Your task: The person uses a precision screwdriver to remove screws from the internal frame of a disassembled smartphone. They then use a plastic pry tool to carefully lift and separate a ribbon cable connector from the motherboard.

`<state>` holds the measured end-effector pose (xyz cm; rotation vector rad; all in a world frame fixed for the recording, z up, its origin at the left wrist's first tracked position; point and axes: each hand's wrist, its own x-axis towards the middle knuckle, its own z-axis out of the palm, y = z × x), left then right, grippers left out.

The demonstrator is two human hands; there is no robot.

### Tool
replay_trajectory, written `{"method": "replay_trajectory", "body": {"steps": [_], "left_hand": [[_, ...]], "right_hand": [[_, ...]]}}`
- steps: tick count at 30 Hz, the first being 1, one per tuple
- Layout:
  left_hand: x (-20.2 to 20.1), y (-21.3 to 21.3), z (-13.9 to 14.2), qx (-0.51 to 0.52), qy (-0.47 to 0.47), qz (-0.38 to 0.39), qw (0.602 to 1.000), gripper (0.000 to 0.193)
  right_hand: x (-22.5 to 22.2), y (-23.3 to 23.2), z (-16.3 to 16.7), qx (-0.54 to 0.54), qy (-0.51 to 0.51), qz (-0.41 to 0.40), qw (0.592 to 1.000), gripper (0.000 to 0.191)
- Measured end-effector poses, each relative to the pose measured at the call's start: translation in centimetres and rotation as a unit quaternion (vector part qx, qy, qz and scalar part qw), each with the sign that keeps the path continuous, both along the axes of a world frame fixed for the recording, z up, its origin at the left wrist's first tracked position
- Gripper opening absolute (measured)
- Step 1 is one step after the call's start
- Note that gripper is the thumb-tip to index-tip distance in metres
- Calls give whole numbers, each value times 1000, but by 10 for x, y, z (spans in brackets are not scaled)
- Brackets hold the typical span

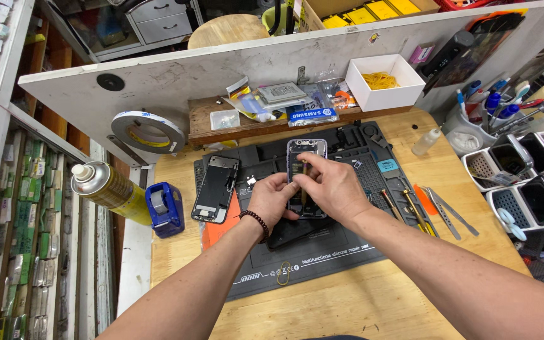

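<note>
We are pinching the opened phone (pixel 305 165) with left hand (pixel 274 200) and right hand (pixel 335 187) fingers, risking, we judge, tearing delicate internals if a finger slips.

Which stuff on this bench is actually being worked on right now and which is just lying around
In hand: opened phone, held by left hand and right hand, over the black repair mat.

Lying about: spare phone panel, spray can, tape roll, tweezers, white box.
</note>
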<state>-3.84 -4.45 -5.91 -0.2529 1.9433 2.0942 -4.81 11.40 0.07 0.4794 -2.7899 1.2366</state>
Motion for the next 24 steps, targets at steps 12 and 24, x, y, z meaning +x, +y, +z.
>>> {"method": "replay_trajectory", "body": {"steps": [12, 24], "left_hand": [[-1, 0, -6, 5, 1, 8, 1000, 25], [-1, -1, -2, -3, 1, 3, 1000, 26]], "right_hand": [[1, 5, -1, -13, 3, 1, 1000, 36], [2, 0, 0, -17, -17, 19, 1000, 37]]}}
